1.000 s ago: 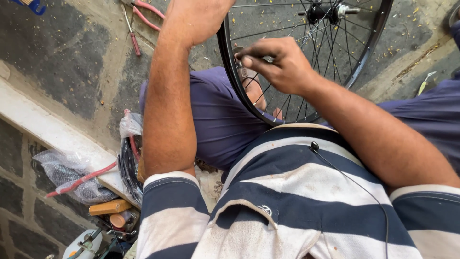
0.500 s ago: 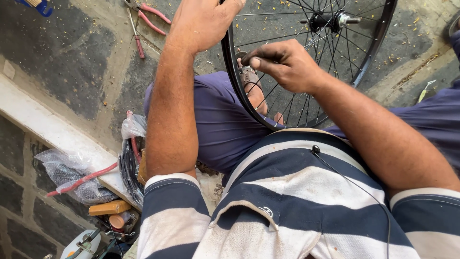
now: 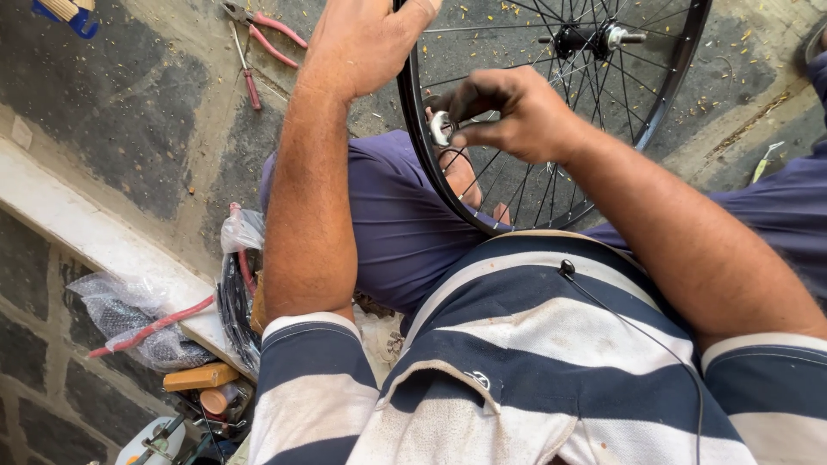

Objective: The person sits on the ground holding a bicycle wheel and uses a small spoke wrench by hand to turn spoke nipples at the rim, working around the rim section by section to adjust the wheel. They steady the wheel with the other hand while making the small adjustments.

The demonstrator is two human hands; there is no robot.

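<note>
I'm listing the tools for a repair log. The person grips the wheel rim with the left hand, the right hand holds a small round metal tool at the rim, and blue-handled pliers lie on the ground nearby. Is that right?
Not quite: the pliers on the ground have red handles, not blue, as the head view shows. The rest holds: the left hand grips the wheel rim, and the right hand holds a small round metal tool at the rim.

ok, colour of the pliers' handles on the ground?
Red or pink handles on the metal pliers, top left of the head view.

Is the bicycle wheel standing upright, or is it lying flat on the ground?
Upright. The bicycle wheel stands on edge between the knees; the left hand steadies its rim at the top, and the right hand works at the rim.
</note>
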